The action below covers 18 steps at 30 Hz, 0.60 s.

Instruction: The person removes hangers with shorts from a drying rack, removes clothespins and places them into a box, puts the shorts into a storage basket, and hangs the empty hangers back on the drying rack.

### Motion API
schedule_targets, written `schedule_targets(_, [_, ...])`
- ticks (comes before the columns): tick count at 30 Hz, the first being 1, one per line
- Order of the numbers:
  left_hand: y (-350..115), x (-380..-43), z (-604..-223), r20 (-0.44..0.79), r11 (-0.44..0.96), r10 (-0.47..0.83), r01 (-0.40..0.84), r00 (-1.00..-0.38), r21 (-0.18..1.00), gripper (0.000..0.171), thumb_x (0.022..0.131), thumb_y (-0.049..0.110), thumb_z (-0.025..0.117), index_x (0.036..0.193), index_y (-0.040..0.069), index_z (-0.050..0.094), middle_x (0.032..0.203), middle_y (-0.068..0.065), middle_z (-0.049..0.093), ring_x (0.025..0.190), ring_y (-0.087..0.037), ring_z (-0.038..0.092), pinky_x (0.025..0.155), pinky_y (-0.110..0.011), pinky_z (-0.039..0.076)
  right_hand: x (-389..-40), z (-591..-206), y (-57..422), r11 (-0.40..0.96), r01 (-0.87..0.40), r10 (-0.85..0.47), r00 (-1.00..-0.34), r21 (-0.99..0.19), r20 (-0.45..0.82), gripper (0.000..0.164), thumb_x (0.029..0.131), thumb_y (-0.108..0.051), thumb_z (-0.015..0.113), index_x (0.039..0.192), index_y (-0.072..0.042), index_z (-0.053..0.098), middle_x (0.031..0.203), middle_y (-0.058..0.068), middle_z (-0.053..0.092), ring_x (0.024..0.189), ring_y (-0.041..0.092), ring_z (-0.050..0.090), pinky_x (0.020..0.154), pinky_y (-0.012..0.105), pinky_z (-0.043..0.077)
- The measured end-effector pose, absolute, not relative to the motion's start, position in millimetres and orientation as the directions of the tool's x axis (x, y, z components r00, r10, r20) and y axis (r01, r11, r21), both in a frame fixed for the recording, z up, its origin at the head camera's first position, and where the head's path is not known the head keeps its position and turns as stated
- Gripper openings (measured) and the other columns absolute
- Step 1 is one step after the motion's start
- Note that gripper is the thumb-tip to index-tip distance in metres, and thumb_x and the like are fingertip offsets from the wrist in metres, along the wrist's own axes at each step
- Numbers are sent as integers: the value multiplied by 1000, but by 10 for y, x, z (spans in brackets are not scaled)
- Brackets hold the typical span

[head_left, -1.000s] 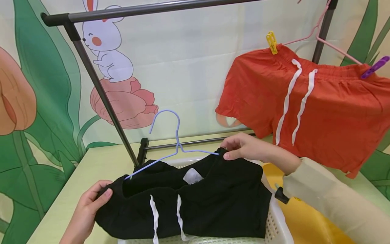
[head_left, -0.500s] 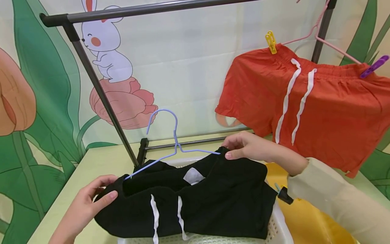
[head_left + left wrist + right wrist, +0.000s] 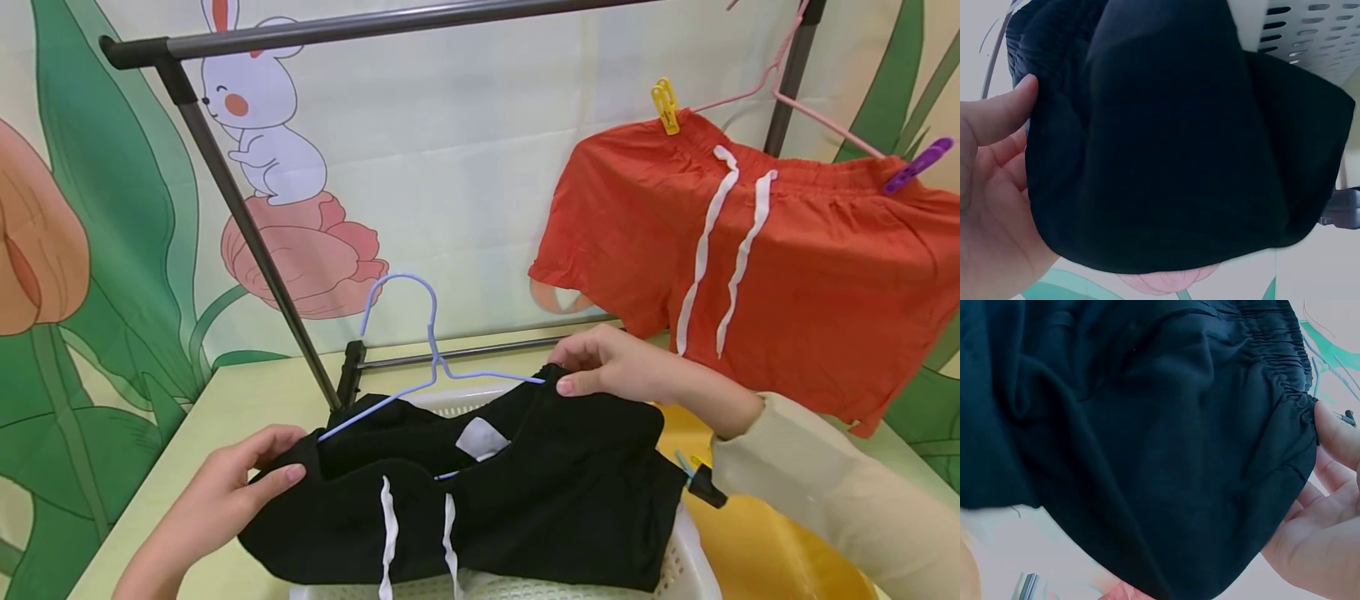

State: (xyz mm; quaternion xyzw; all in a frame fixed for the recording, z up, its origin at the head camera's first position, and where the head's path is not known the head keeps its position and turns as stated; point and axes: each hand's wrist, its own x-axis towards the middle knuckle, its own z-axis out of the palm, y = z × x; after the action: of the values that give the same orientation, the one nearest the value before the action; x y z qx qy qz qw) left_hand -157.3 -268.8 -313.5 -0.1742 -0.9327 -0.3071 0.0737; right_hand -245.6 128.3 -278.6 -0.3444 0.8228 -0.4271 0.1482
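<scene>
Black shorts (image 3: 570,483) with two white drawstrings and a pale label hang spread between both hands, over a white basket. A blue wire hanger (image 3: 433,342) sits inside their waistband, its hook sticking up. The left hand (image 3: 217,492) pinches the waistband's left end, thumb in front and fingers behind; in the left wrist view the thumb (image 3: 1007,115) presses the gathered edge. At the right end, the right hand (image 3: 622,367) pinches the waistband by the hanger's tip. The right wrist view shows that hand (image 3: 1335,512) at the elastic edge, its fingers partly behind the cloth.
A dark metal rack (image 3: 375,29) stands behind, its top rail above the hands. Orange-red shorts (image 3: 817,292) hang at right from a pink hanger (image 3: 825,125) with yellow (image 3: 664,107) and purple (image 3: 918,165) clothespins. The white basket (image 3: 686,554) stands beside something yellow (image 3: 765,533).
The left hand has shifted slightly right along the waistband, and its end of the shorts has moved in a little. The right hand keeps its hold, edging slightly right.
</scene>
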Motion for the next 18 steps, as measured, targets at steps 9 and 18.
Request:
schedule_targets(9, [-2533, -1655, -3027, 269, 744, 323, 419, -907, 520, 20, 84, 10, 58, 104, 10, 55, 84, 4, 59, 75, 0, 52, 67, -21, 45, -2463, -2803, 1319, 422, -443, -673, -738, -791, 54, 24, 83, -10, 60, 103, 2, 58, 79, 4, 56, 75, 18, 48, 66, 24, 44])
schedule_targets(18, [-2399, -1729, -2985, 389, 767, 302, 464, -871, 443, 20, 78, 8, 65, 97, 13, 61, 81, 6, 62, 72, 1, 50, 64, -21, 42, -2449, -2824, 1344, 424, -423, -662, -748, -801, 45, 24, 83, -10, 60, 103, 3, 59, 79, 4, 55, 76, 19, 48, 68, 25, 45])
